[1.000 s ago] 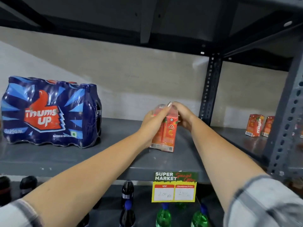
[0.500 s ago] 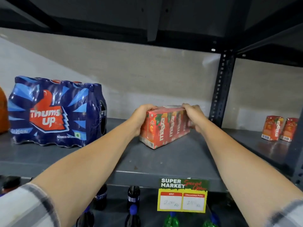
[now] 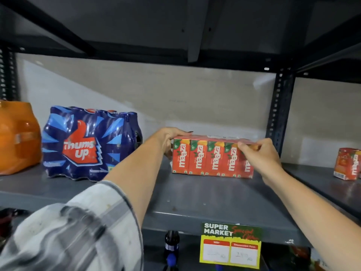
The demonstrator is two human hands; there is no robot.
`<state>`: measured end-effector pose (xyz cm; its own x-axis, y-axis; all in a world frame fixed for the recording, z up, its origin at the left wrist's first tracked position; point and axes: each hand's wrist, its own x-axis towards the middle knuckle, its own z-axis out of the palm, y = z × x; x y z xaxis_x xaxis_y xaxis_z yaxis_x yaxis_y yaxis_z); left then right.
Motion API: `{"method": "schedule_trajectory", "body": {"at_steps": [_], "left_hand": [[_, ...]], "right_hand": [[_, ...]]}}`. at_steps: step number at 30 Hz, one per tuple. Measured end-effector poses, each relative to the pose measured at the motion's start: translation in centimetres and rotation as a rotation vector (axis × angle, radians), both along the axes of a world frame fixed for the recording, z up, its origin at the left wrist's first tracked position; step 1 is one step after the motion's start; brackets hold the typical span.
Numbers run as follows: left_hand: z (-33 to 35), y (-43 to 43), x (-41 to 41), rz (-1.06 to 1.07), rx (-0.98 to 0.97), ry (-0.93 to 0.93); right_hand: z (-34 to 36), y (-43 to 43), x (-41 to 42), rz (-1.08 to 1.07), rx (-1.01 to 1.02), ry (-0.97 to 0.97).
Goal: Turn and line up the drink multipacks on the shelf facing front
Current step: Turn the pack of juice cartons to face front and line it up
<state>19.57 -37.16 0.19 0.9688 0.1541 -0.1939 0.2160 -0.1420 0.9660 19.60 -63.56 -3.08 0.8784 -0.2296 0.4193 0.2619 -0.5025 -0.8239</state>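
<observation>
- Because the closest thing is the price tag [image 3: 231,245], it is named first — it is clipped to the front edge of the shelf [image 3: 195,204], with dark bottles [image 3: 172,249] seen below it.
- Next, a striped sleeve [image 3: 78,227] is seen low on the left, and two bare arms are stretched out over the shelf.
- A second ago the Maaza pack [image 3: 211,155] was turned end-on, so only its thin side was shown; half a second ago it was partly swung round.
- Now its long side is turned to the front, and the word "maaza" can be read on the row of cartons.
- The pack is set flat on the shelf, near the middle, well apart from the Thums Up pack [image 3: 88,143] on its left.
- The pack's left end is wrapped by the left hand [image 3: 170,141], with fingers curled over the top corner.
- The top right corner is pinched by the right hand [image 3: 259,155], fingers pressed together on the wrap.
- So the turn looks almost done — it is judged that only a small push to line it up with the other packs is left.
- Farther left an orange pack [image 3: 17,137] is seen, cut off by the edge.
- Far to the right, more small Maaza cartons [image 3: 347,163] are stood on the next shelf, past the metal post [image 3: 279,114].
</observation>
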Motion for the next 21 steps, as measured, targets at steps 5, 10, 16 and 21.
{"method": "schedule_trajectory", "body": {"at_steps": [5, 10, 16, 21], "left_hand": [[-0.2, -2.0, -3.1, 0.153, -0.06, -0.223], [-3.0, -2.5, -3.6, 0.192, -0.143, -0.273], [-3.4, -3.8, -5.1, 0.18, -0.144, -0.285], [-4.4, -4.1, -6.4, 0.248, -0.083, -0.361]], "right_hand": [[1.1, -0.9, -0.6, 0.107, 0.213, 0.012], [0.4, -0.8, -0.6, 0.402, 0.309, 0.258], [0.1, -1.4, -2.6, 0.435, 0.143, 0.266], [-0.3, -1.8, -4.0, 0.406, 0.112, 0.22]]}}
